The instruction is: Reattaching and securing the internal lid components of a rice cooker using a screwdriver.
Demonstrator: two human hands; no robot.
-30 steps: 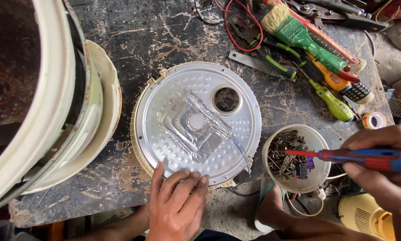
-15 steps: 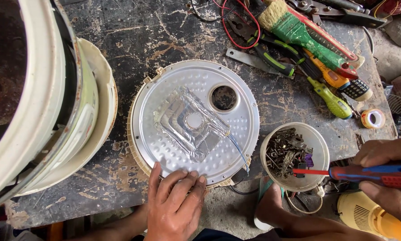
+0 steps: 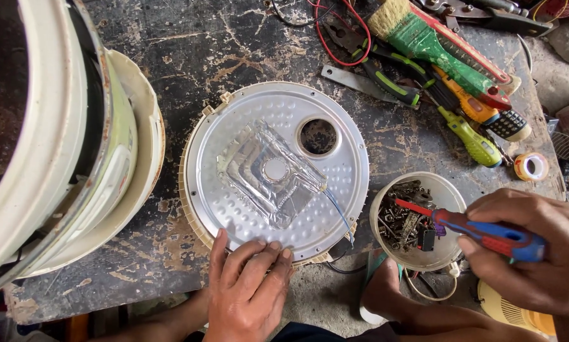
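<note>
The round silver plate (image 3: 275, 171) lies flat in the middle of the workbench (image 3: 189, 57), near its front edge. It looks taken out of the big white pot shell (image 3: 56, 145) at the left edge, so the opening-up part seems done. The left hand (image 3: 246, 288) rests flat and open on the plate's front rim, pressing, not gripping. The right hand (image 3: 531, 253) is closed around a red and blue screwdriver (image 3: 471, 229), with its tip dipping into the small white cup (image 3: 417, 218). The cup sits at the front right edge and is full of dark screws and small metal bits. Putting things back still looks left to do.
</note>
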